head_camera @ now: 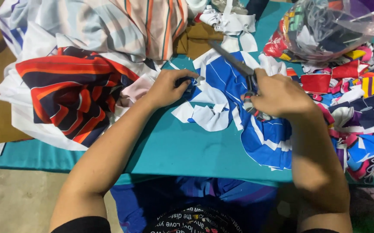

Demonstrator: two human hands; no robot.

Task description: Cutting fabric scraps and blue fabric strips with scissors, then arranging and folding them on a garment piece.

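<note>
The blue and white cloth (238, 92) lies mid-surface (174, 149), its edge pinched taut by the left hand (169, 88) so the scissors (234, 64), gripped in the right hand's (277, 95) closed fingers, meet firm fabric, with bright scraps (359, 108) heaped at the right.

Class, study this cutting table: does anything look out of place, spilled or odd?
Nothing looks damaged. The right hand holds scissors over blue-and-white fabric; the left hand pinches its edge. Cut scraps lie heaped loosely at the right of the teal table.
</note>
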